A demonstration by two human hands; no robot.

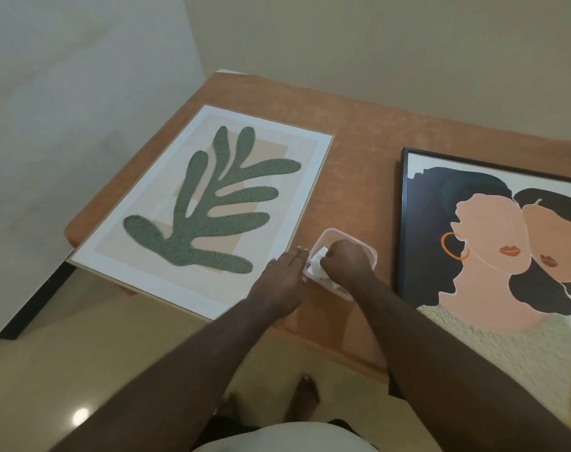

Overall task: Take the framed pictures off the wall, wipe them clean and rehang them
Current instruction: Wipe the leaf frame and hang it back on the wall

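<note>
Two framed pictures lie flat on an orange-covered table (359, 164). The left one (166, 282) has a light frame and shows a green leaf shape. The right one (405, 223) has a black frame and shows two faces. Between them stands a clear plastic tub (370, 252). My right hand (346, 262) is inside the tub, fingers curled round a white cloth (316, 264). My left hand (282, 282) lies flat with straight fingers against the tub's left side, over the corner of the leaf picture.
Pale walls stand behind and to the left of the table. A dark baseboard (33, 305) runs along the left wall. Glossy beige floor lies below, and my bare foot (305, 399) shows near the table's front edge.
</note>
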